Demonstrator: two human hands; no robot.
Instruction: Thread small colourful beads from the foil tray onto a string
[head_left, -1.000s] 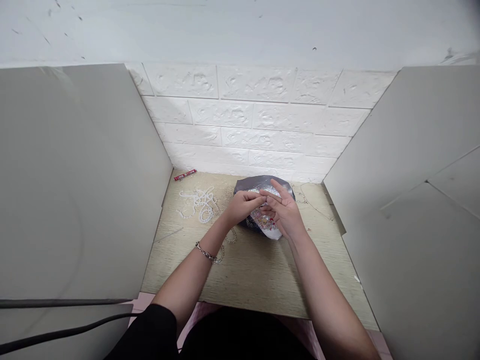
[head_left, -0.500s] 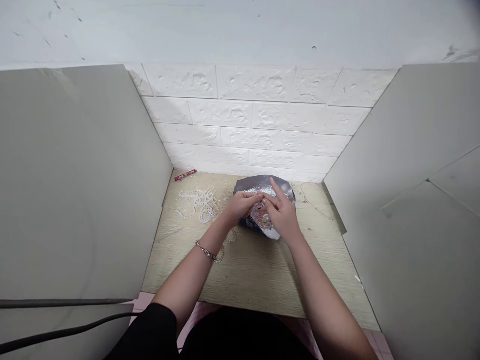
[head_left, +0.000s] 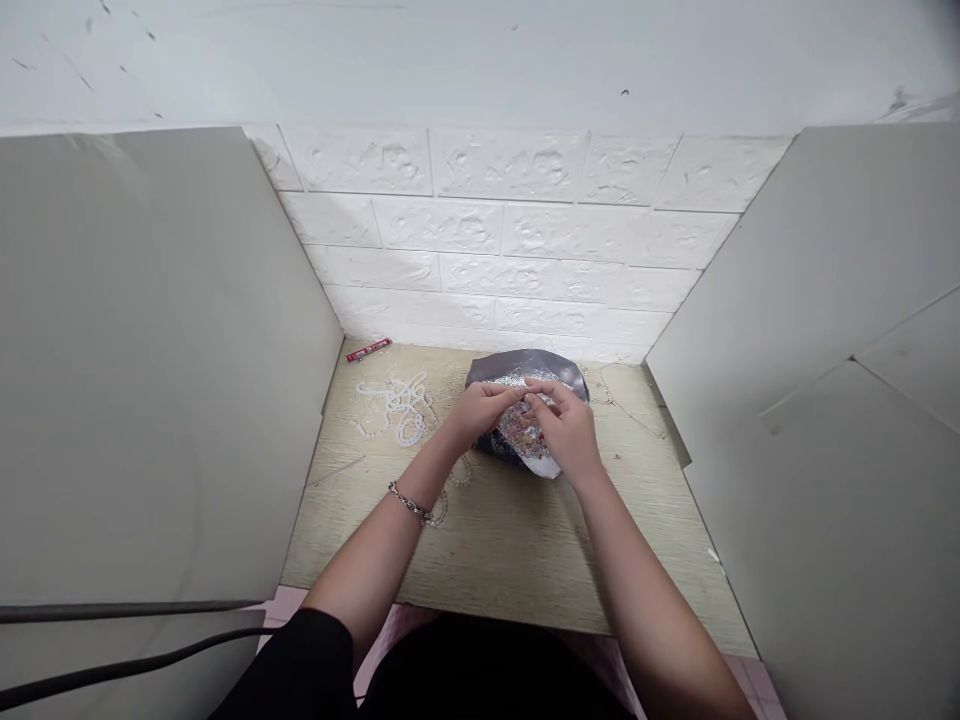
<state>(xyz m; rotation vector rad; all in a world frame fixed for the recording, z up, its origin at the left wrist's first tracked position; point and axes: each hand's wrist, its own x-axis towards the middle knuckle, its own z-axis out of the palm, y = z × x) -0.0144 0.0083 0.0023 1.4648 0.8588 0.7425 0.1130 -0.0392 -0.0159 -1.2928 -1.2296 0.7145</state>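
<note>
Beads (head_left: 529,442), small and multicoloured with pink, red and clear among them, are contained in the open mouth of a dark pouch with a shiny silver lining (head_left: 529,362), which is set on a pale wood-grained tabletop (head_left: 510,560). Above the near part of the pouch, the left hand (head_left: 478,414) is held with thumb and forefinger pinched closed. Its fingertips are met by those of the right hand (head_left: 571,430), whose thumb and forefinger are also drawn closed. Whether a bead or thread is gripped between them cannot be told; anything there is too small to be seen.

To the left of the pouch, strands of white beads (head_left: 405,400) are heaped in loose loops, and a slim red printed packet (head_left: 369,350) is seen beyond them. To its right, a thin pale strand (head_left: 606,390) is laid out.

The beads are judged to be light, hard and slippery, easily rolled away, so each is best taken across its sides between fingertip pads, with its hole left uncovered. The pouch is judged soft and easily creased; it is best steadied by its lower sides, since spilling could be caused by a pull on the rim.
</note>
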